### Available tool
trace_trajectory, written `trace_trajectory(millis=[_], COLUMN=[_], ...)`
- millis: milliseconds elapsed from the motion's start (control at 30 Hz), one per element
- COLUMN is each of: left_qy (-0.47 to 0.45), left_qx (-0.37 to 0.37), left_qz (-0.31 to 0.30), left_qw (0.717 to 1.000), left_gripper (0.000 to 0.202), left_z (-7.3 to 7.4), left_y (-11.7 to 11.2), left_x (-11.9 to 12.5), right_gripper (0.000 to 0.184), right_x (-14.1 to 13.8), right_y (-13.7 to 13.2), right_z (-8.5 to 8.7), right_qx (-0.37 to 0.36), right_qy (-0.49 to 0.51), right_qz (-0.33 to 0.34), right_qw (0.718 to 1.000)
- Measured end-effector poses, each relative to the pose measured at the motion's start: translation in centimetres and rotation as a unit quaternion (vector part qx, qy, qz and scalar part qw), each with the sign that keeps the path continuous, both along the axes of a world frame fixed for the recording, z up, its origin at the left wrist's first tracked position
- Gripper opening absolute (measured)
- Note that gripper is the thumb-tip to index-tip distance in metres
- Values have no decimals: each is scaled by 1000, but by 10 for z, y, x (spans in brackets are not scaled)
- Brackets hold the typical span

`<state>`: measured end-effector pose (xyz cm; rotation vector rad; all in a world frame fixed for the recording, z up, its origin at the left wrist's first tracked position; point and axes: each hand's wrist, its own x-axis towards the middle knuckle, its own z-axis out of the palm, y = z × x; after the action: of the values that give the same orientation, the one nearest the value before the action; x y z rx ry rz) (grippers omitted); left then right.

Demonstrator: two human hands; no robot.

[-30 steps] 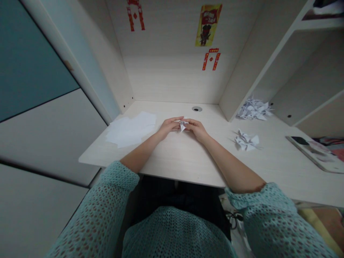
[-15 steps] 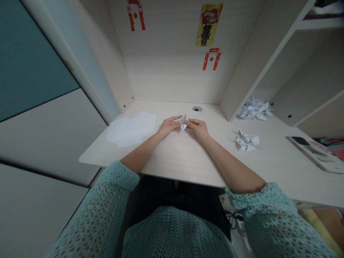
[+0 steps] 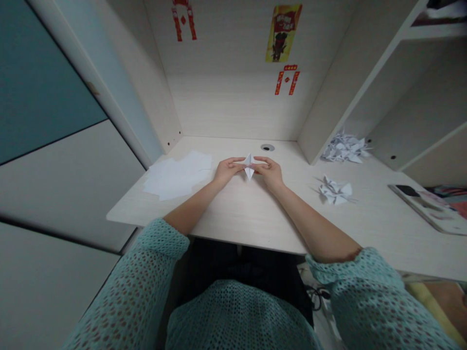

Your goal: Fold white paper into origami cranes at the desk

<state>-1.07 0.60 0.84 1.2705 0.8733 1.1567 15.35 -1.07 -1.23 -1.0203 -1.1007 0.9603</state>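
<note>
Loose white sheets (image 3: 177, 177) lie overlapping on the left of the tabletop (image 3: 248, 214). Right of them, the left hand (image 3: 228, 172) pinches the left side of a pointed folded paper (image 3: 249, 173), around mid-tabletop; the right hand (image 3: 270, 174) pinches its right side. Farther right sits a small heap of folded papers (image 3: 334, 191), with a larger paper pile (image 3: 345, 148) on its far side.

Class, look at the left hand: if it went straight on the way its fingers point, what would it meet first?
The folded white paper, which the left hand seems to be pinching; the right hand lies just beyond. Depth is hard to judge from this view.
</note>
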Motion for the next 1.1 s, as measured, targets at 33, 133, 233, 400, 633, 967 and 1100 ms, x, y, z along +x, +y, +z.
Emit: trace_trajectory(millis=[33,133,233,400,633,967,1100], left_qy=[-7,-28,-37,-6,45,77,80], left_qx=[3,1,-9,-43,-16,-1,-3], left_qz=[-4,-11,-16,-27,-41,-16,-9], left_qw=[1000,1000,999,999,998,997,997], left_gripper=[48,50,50,52,45,34,37], left_z=[0,0,-2,-5,-15,-19,-18], left_y=[-1,-1,1,4,7,8,8], left_x=[0,-1,-2,-2,-1,2,0], right_gripper=[48,44,45,46,38,35,33], right_x=[0,0,-1,-1,0,0,0], right_y=[0,1,1,1,2,5,2], right_z=[0,0,0,-1,-4,-8,-6], right_qx=[0,-3,-9,-11,24,40,59], right_qy=[5,21,28,11,-32,-62,-99], right_qz=[2,19,31,15,31,33,10], right_qw=[1000,1000,999,1000,999,997,993])
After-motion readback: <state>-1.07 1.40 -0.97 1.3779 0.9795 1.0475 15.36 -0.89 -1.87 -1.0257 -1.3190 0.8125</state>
